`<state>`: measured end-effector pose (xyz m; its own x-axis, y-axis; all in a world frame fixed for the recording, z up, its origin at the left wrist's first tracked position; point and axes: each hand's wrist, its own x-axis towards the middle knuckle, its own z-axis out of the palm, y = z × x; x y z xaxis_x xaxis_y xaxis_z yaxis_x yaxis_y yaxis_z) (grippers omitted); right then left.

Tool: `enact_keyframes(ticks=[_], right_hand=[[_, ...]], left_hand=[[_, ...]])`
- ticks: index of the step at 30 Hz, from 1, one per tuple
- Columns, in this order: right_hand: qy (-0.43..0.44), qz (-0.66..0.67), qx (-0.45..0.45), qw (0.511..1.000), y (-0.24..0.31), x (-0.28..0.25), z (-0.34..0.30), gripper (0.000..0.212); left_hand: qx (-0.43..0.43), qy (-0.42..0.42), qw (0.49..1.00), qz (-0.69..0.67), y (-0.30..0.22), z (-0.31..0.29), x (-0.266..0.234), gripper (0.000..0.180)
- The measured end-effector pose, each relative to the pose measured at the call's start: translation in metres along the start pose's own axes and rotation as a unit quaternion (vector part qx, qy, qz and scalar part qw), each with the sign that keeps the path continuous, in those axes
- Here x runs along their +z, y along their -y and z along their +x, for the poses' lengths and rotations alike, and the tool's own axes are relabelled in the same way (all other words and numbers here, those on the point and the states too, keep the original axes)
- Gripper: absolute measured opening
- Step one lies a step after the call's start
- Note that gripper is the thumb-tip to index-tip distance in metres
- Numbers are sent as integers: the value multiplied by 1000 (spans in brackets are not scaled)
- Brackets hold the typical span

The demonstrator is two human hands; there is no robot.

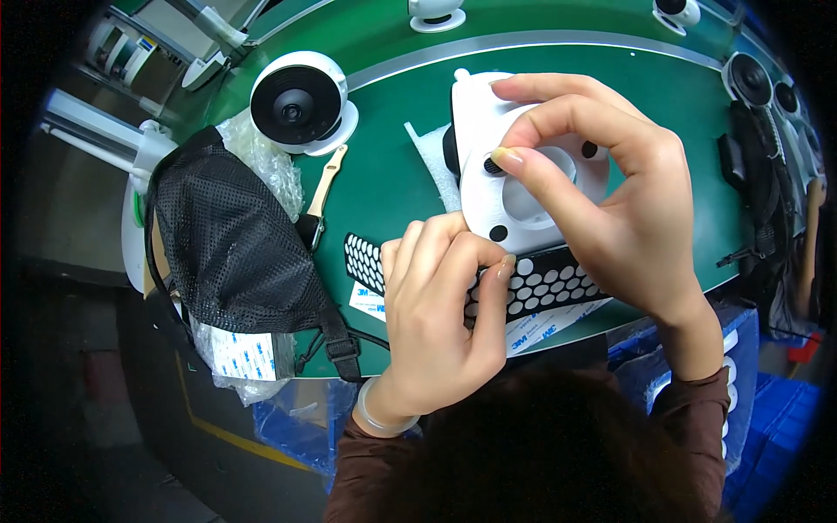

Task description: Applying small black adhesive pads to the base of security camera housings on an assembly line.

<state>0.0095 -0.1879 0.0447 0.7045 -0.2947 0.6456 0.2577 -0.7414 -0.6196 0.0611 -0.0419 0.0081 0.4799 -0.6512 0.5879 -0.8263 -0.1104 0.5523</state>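
Note:
A white camera-like device (475,100) lies on the green bench with its round base up. Small black round pads (498,234) sit on the base around a recessed ring. My right hand (632,192) is closed in a pinch, thumb and forefinger at another black round pad (493,165) on the base's left rim. Below it, my left hand (440,318) pinches the upper edge of a black strip with white dots (554,283), its fingertips beside the base. Part of the strip is hidden under the left hand.
A similar white device with a black front (296,105) stands at the back left. Near it are a black mesh bag (235,235), bubble wrap (261,157) and a watch with a beige strap (326,187). White printed backing sheets (558,324) lie under the strip. More devices (436,13) stand beyond.

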Motion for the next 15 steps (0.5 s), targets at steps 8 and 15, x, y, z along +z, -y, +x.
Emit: enact_keyframes(ticks=[8,15], right_hand=[[-3,-38,-12,999,3,3,-1,5],[-19,-87,-46,995,-6,-1,5,13]], left_hand=[[-9,1,1000,-7,0,-3,-2,10],[-2,1,1000,-12,3,-1,0,10]])
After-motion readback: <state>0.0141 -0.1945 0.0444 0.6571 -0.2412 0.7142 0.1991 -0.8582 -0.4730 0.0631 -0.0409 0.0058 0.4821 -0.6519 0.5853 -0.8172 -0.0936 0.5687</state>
